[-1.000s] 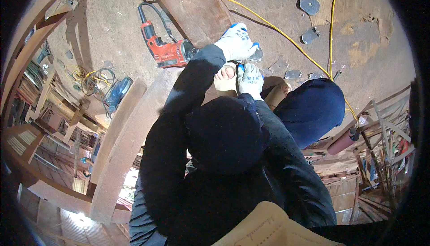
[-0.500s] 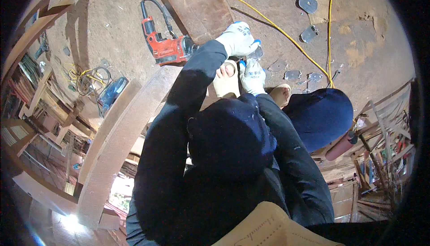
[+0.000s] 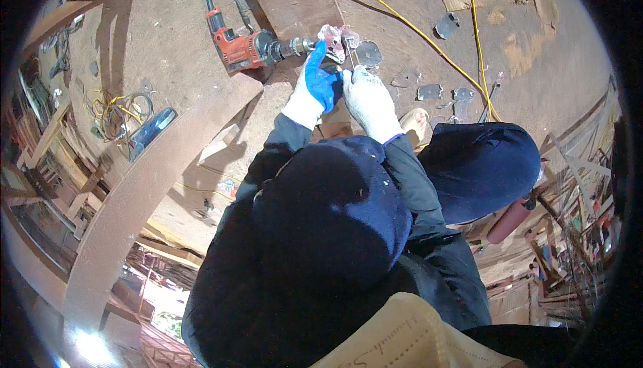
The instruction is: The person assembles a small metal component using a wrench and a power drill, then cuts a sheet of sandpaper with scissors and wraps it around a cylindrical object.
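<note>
My left hand [image 3: 313,91], in a white glove with a blue palm, is turned palm up, its thumb stretched forward beside the drill's chuck. Its other fingers curve toward my right hand; I make out nothing in the palm. The gloved right hand [image 3: 372,100] has its fingertips pinched together beside the left fingers; what they hold is too small to tell. A thin metal rod [image 3: 349,56] stands out just beyond them. Past the fingertips lies a pinkish clear bag [image 3: 330,41]. To the left, a red corded power drill [image 3: 244,51] lies on its side.
Dark flat plates [image 3: 368,54] lie scattered at the right. A yellow cord [image 3: 429,38] crosses the floor. A long curved wooden beam [image 3: 151,187] runs along the left, near a blue power tool [image 3: 153,132]. My knees, in dark blue trousers [image 3: 479,173], are close to my hands.
My left hand has drawn back from beside the drill and turned its blue palm up. The right hand has come against it. The drill's chuck and the pinkish bag are uncovered.
</note>
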A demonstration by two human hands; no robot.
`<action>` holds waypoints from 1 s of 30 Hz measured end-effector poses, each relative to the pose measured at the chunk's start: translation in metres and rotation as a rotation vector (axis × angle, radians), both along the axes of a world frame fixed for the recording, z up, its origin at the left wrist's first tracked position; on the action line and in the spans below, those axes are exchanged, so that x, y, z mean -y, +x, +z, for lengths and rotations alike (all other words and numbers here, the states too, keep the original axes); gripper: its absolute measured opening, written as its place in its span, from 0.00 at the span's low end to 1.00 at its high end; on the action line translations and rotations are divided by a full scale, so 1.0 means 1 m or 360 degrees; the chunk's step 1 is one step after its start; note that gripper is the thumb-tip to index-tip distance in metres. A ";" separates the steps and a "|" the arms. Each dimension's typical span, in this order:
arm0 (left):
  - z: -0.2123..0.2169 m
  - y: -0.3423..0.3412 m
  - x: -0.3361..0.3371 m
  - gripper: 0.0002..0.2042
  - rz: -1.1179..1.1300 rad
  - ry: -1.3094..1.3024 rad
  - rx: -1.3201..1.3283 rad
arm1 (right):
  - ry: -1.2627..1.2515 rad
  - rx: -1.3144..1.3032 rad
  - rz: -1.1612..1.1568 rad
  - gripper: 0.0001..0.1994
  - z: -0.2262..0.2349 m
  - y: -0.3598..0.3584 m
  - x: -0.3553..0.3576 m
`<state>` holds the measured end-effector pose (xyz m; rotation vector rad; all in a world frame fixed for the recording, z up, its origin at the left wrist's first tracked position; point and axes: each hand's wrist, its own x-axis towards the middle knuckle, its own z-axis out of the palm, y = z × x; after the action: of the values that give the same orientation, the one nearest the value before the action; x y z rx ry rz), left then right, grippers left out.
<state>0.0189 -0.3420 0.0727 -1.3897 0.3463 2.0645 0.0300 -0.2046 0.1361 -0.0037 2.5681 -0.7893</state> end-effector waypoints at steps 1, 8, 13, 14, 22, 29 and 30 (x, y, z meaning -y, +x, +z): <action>-0.003 -0.005 -0.009 0.12 0.0201 0.0031 -0.0198 | 0.0017 0.0086 0.0010 0.14 -0.001 -0.001 -0.003; -0.044 -0.026 -0.043 0.07 0.0341 -0.0526 -0.0865 | 0.0092 -0.0139 0.0185 0.15 -0.016 0.005 0.003; -0.072 -0.026 -0.032 0.14 0.0299 -0.0421 -0.0761 | 0.0163 -0.0021 -0.0057 0.13 -0.018 0.011 0.031; -0.067 -0.030 -0.034 0.13 0.0258 -0.0337 -0.0708 | 0.0164 0.0000 -0.0082 0.13 -0.021 0.012 0.030; -0.044 -0.048 -0.034 0.12 0.0377 -0.0107 -0.0590 | -0.0078 -0.0308 0.0077 0.11 -0.027 0.008 0.027; -0.054 -0.055 -0.029 0.11 0.0225 -0.0061 -0.0566 | -0.0025 0.0035 -0.0085 0.11 -0.047 0.013 0.024; -0.052 -0.057 -0.030 0.12 0.0173 -0.0119 -0.0495 | -0.0069 0.0187 -0.0187 0.11 -0.047 0.013 0.023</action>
<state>-0.0376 -0.3125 0.0203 -1.1489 0.4909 2.3848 0.0432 -0.2280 0.0891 0.1763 2.4579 -0.8617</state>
